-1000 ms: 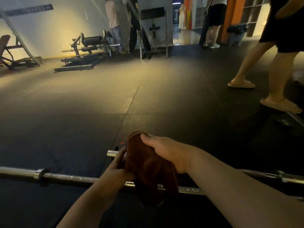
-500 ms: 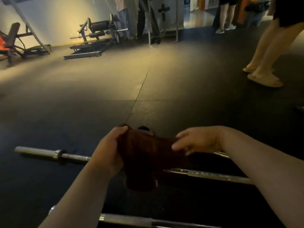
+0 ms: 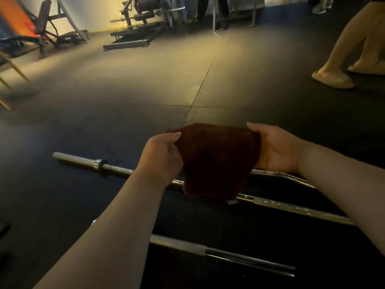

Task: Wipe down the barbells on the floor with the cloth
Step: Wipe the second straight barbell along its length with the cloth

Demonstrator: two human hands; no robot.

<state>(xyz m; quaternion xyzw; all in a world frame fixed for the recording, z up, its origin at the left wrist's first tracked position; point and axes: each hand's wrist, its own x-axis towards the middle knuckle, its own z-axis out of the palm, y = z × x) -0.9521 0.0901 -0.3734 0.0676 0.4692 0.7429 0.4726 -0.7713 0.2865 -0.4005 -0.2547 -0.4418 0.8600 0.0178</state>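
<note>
A dark brown cloth [image 3: 216, 161] is stretched between my two hands, above the floor. My left hand [image 3: 162, 157] grips its left edge and my right hand [image 3: 277, 149] grips its right edge. Under the cloth a long steel barbell [image 3: 87, 162] lies on the dark rubber floor, running from the left toward the lower right. A curved bar [image 3: 291, 177] shows just right of the cloth, below my right hand. A third bar [image 3: 229, 253] lies nearer to me, partly hidden by my left forearm.
A person's legs in pale slippers [image 3: 333, 79] stand on the floor at the right. Weight machines [image 3: 135, 36] and a bench [image 3: 41, 32] line the far wall, with other people standing behind them. Open rubber floor [image 3: 145, 97] lies between them and the bars.
My hands lifted the cloth off the bar and pulled it wide open between them. My right hand moved right. The view tilted down, bringing the nearest bar into sight.
</note>
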